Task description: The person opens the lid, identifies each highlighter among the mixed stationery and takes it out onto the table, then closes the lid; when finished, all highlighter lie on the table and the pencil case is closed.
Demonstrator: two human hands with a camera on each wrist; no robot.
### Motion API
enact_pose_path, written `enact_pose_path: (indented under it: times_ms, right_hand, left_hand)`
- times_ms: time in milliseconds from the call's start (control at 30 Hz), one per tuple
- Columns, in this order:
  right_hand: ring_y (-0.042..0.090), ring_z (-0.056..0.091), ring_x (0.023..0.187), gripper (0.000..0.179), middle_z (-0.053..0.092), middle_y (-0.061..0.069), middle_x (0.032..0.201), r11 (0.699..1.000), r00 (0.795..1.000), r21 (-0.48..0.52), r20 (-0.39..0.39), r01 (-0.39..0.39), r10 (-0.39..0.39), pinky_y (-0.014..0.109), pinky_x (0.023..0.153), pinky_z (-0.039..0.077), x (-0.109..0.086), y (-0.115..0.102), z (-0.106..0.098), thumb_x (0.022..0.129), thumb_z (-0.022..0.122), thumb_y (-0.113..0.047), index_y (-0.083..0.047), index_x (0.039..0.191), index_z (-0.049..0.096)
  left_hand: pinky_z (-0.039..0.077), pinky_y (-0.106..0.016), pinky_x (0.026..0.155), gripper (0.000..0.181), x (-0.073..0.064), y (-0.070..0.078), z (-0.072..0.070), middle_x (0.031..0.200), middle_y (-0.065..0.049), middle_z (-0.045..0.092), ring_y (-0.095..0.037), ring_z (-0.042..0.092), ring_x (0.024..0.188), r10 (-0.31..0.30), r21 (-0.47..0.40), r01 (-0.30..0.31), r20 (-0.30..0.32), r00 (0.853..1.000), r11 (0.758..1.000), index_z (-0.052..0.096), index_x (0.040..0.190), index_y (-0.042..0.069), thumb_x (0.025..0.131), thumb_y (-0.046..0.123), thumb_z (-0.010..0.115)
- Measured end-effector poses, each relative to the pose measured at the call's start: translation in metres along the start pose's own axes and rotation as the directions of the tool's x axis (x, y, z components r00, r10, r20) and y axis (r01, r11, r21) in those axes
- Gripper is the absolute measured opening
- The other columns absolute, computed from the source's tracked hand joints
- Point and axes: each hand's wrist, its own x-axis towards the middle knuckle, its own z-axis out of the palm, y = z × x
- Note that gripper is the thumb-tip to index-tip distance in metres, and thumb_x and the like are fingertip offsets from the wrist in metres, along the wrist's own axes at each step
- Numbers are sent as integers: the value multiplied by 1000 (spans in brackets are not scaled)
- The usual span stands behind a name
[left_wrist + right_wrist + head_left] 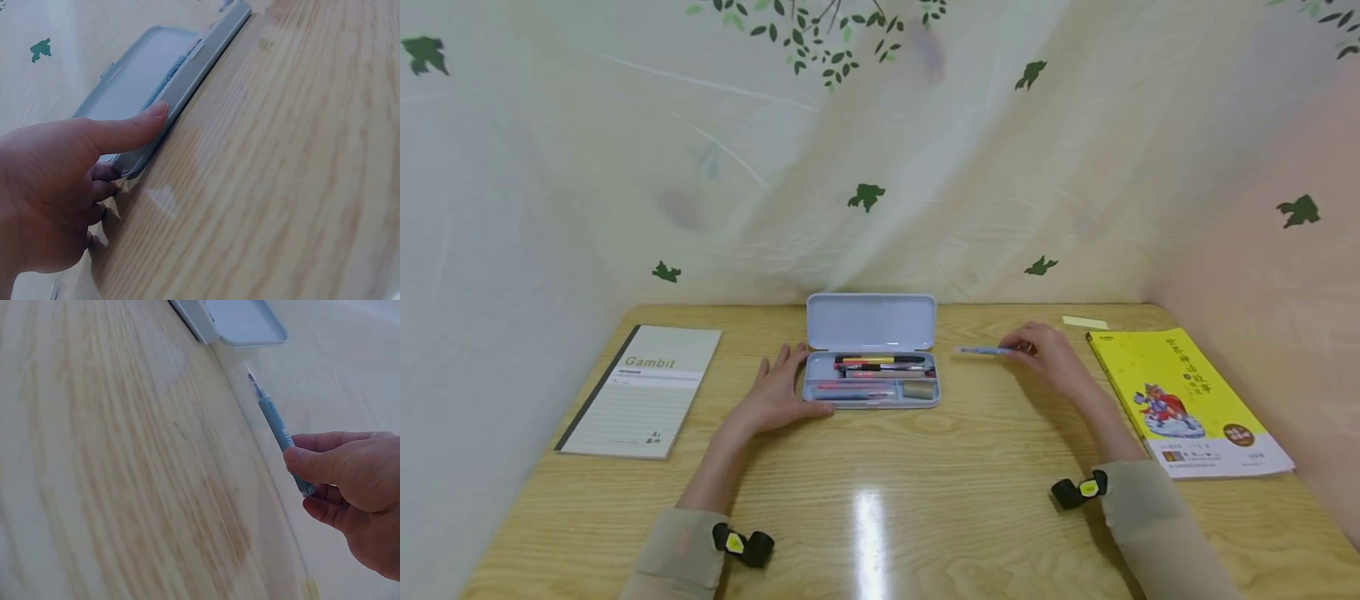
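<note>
An open pale blue pencil case stands near the table's back edge, its lid tipped up behind it. Several pens and a small grey-brown block lie in its compartments. My left hand holds the case's left end, with the thumb on the front wall and the fingers around the side. To the right of the case, my right hand pinches a blue pen between thumb and fingers. Its clear tip points left, toward the case, and is apart from it.
A Gambit notebook lies at the left of the wooden table. On the right is a yellow-and-white book, with a pale yellow strip behind it. A patterned cloth rises behind the table and along both sides.
</note>
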Motion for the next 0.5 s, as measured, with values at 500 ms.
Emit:
enact_pose_path:
  times_ms: [500]
  right_hand:
    - [21, 63, 86, 11, 73, 11, 97, 998, 995, -38, 85, -41, 44, 29, 74, 54, 0, 5, 4, 93, 73, -3, -4, 103, 78]
  left_hand:
    - [-5, -63, 130, 107, 1, 1, 0, 171, -24, 16, -44, 1, 161, -9, 5, 9, 12, 1000, 1000, 24, 161, 6, 82, 49, 82]
